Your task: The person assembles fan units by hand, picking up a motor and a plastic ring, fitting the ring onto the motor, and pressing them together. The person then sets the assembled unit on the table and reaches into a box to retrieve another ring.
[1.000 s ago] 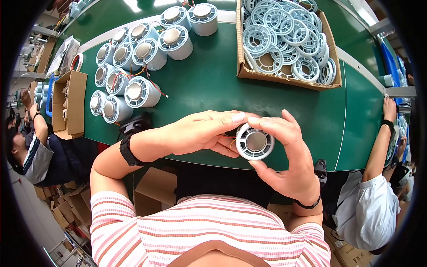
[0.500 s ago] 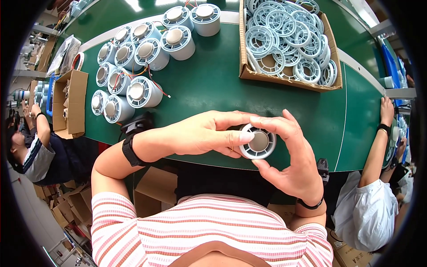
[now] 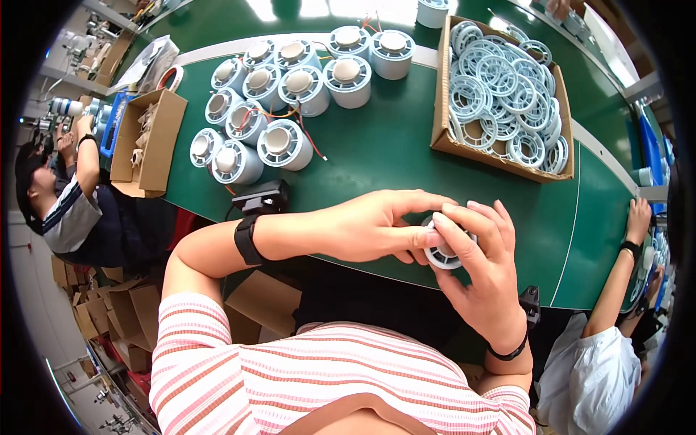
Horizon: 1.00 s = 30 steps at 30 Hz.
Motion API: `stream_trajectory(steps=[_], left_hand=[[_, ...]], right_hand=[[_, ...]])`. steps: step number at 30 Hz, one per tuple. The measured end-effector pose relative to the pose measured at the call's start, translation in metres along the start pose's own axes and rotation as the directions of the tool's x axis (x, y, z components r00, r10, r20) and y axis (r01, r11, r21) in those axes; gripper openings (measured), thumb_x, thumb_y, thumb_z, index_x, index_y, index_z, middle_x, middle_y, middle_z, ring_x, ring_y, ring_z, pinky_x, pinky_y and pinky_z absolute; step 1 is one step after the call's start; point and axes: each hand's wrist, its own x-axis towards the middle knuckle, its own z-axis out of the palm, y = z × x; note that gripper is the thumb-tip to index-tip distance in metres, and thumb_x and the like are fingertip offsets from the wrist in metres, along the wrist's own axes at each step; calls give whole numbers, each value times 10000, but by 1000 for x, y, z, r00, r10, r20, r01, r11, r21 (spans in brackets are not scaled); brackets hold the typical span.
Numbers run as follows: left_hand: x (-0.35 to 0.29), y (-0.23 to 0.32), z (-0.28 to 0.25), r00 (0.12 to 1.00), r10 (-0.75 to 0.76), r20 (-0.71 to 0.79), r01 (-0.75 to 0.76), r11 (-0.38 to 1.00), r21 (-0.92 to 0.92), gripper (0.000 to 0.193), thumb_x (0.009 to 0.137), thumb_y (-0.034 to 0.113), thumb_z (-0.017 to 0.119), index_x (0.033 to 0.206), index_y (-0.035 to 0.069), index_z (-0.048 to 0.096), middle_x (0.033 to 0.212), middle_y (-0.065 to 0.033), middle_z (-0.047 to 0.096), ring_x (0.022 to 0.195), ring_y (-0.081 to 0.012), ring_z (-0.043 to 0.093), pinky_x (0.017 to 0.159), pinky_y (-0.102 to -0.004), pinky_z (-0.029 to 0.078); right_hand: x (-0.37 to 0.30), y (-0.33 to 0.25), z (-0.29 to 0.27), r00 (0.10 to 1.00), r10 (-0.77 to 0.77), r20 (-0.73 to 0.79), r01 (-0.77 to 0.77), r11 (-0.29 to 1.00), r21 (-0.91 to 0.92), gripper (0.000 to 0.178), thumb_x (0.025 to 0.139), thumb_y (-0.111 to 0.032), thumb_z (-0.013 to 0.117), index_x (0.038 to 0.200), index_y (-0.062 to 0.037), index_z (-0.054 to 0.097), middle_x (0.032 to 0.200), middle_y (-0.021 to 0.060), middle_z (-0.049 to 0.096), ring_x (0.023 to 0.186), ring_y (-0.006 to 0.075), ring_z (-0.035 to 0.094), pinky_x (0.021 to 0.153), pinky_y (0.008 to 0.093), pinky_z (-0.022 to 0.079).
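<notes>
At the near edge of the green counter [image 3: 377, 152], a small round white fan housing [image 3: 444, 255] is held up between both hands, the left hand [image 3: 377, 230] pinching its left rim while the right hand [image 3: 478, 264] is clenched over its face, seemingly so a part can be pressed in. Against the earlier frames, the face, then left open, is now covered by the right fingers [image 3: 464, 232], and the finished white housings [image 3: 283, 94] and the cardboard box of white rings [image 3: 504, 156] lie unchanged.

– Where is there open room on the green conveyor belt [image 3: 377, 156]?

– A bare strip runs down the middle, between the cluster of white round fan housings [image 3: 279, 94] on the left and the brown cardboard box of white plastic rings [image 3: 500, 94] on the right.

– And near the edge?

– Both hands, left hand [image 3: 370, 230] and right hand [image 3: 482, 279], block it, meeting at a white round part [image 3: 442, 254].
</notes>
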Motion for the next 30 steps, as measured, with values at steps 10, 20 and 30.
stream_trajectory(steps=[10, 20, 30], left_hand=[[-91, 45, -17, 713, 669, -212, 430, -178, 885, 578, 736, 48, 815, 1282, 43, 623, 1350, -92, 613, 1248, -308, 580, 1077, -470, 373], [-66, 30, -19, 789, 609, -84, 179, -97, 979, 611, 733, 36, 822, 1305, 37, 610, 1258, -114, 601, 1163, -316, 573, 1031, -458, 399], [-18, 13, -2, 765, 616, 190, -231, -13, 973, 657, 745, 170, 873, 1312, -6, 591, 1183, -131, 564, 1040, -324, 594, 865, -399, 495]], right_hand=[[-18, 53, -51, 893, 249, -375, -416, 775, -475, 545, 768, -55, 790, 1295, -103, 658, 1332, 106, 590, 1293, 356, 517, 1134, 470, 371], [119, 80, -36, 942, -78, -327, -52, 927, -372, 214, 888, -100, 746, 1089, -33, 716, 994, 127, 731, 966, 330, 667, 872, 399, 528], [99, 70, -49, 882, 280, -378, -210, 953, 217, 178, 930, -86, 745, 1082, 5, 719, 891, 42, 733, 793, 104, 674, 723, 239, 528]])
